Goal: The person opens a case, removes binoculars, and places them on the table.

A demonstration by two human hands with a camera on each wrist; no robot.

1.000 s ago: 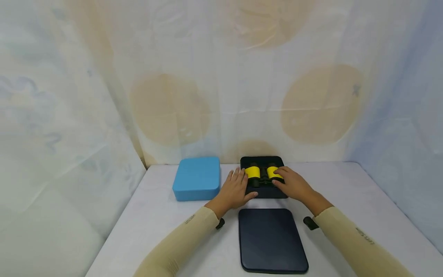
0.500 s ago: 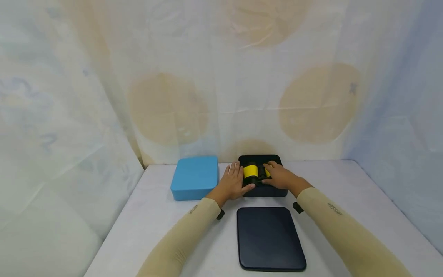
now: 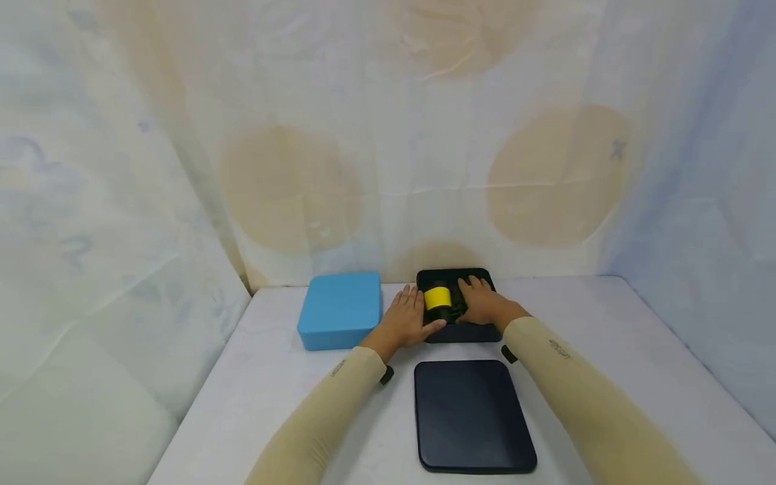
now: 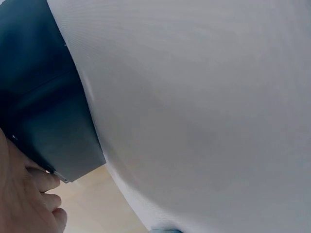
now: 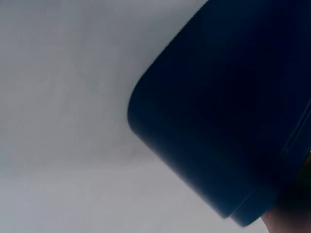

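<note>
A black case (image 3: 456,276) stands open at the back of the white table (image 3: 606,350), with black and yellow binoculars (image 3: 438,300) lying in it. My left hand (image 3: 407,322) rests against the case's left side, fingers straight and thumb along its front edge. My right hand (image 3: 481,306) lies over the right barrel, with fingers across the top and the thumb near the middle, hiding that yellow band. In the left wrist view the case wall (image 4: 53,131) sits next to my fingers (image 4: 24,199).
A light blue box (image 3: 341,310) stands just left of the case. A dark flat lid (image 3: 474,414) lies in front of it, between my forearms, and fills the right wrist view (image 5: 228,111). Patterned curtains close in the table's back and sides.
My right hand has slid left and further over the right barrel, covering its yellow band. The left hand has moved slightly further along the case's left side.
</note>
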